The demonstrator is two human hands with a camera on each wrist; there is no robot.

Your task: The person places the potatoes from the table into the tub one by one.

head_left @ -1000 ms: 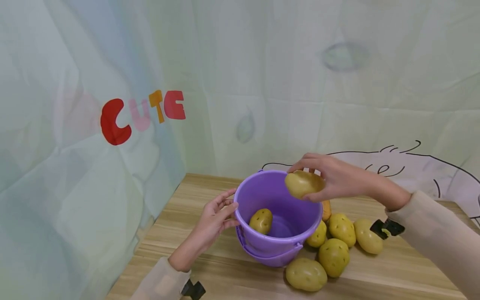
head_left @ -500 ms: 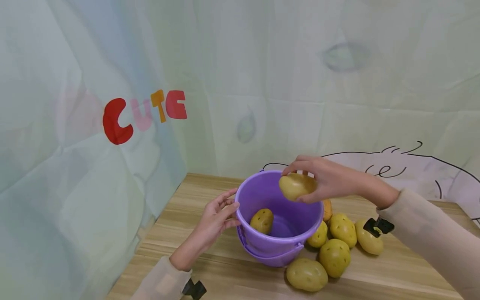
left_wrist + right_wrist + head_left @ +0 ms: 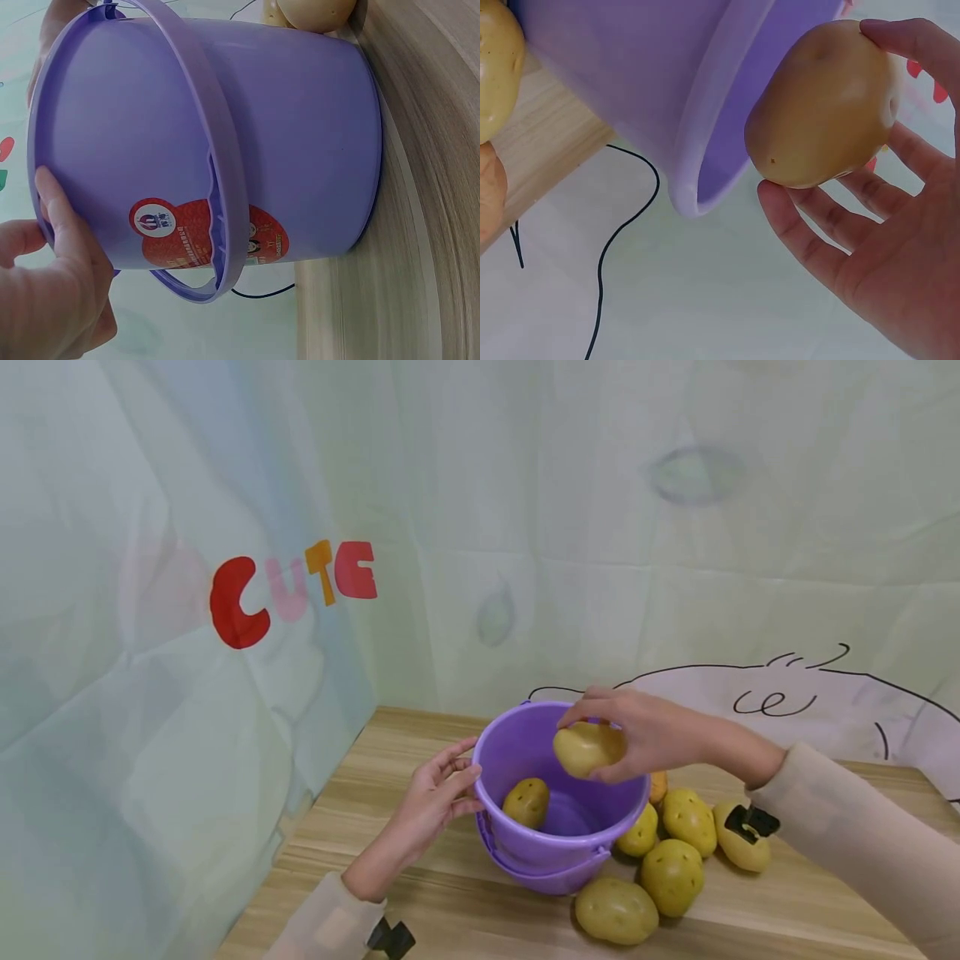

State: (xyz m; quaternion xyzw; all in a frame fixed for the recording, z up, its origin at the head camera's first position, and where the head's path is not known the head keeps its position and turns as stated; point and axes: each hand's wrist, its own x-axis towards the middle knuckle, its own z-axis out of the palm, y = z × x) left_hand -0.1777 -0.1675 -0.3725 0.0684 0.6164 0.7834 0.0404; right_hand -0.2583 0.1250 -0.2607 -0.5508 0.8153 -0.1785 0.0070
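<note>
A purple bucket (image 3: 540, 860) stands upright on the wooden table, its handle hanging down at the front. My left hand (image 3: 431, 789) grips the left side of its rim; in the left wrist view the thumb and fingers (image 3: 64, 225) are at the rim edge, beside a red label (image 3: 180, 232). My right hand (image 3: 648, 735) holds a smooth yellow-brown potato (image 3: 588, 750) over the bucket's mouth, with thumb and fingertips around it in the right wrist view. Inside the bucket, one potato (image 3: 527, 803) rests toward the left.
To the bucket's right, several potatoes lie on the wooden table (image 3: 450, 910), among them one in front (image 3: 617, 911) and one darker (image 3: 672, 877). An orange thing (image 3: 657, 787) shows partly behind the bucket. A printed cloth backdrop (image 3: 450, 527) borders the table at left and back.
The right hand has carried its potato left and slightly down, further over the bucket's opening. The left hand keeps its hold on the rim.
</note>
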